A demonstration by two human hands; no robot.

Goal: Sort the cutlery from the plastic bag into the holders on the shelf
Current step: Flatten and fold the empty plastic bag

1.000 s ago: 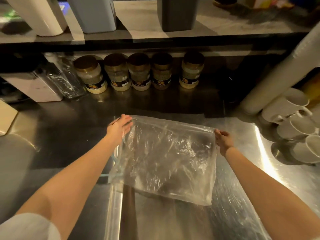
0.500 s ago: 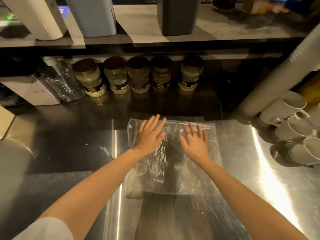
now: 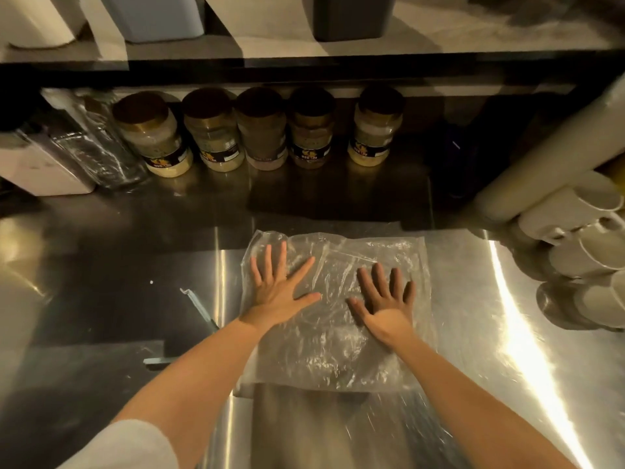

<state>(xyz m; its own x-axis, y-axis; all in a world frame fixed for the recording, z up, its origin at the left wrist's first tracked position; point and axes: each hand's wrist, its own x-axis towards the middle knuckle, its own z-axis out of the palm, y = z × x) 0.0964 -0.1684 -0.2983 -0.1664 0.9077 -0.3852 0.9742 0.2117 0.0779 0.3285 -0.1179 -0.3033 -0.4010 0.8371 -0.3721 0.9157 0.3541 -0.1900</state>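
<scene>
The left hand (image 3: 275,292) and right hand (image 3: 389,306) are pressing flat, fingers spread, atop the plastic bag (image 3: 334,353). It is seemingly lying empty.

Wrinkled clear plastic bag (image 3: 338,350) glinting, brushed metal counter (image 3: 473,333) shining smooth, white mugs (image 3: 575,258) gleaming glossy, jars (image 3: 216,137) showing clear plastic.

The left hand (image 3: 275,292) and the right hand (image 3: 387,304) lie flat, fingers spread, on the clear plastic bag (image 3: 333,346). Beyond the hands stand five jars (image 3: 260,130), and white cups (image 3: 581,231) are to the right of the right hand.
</scene>
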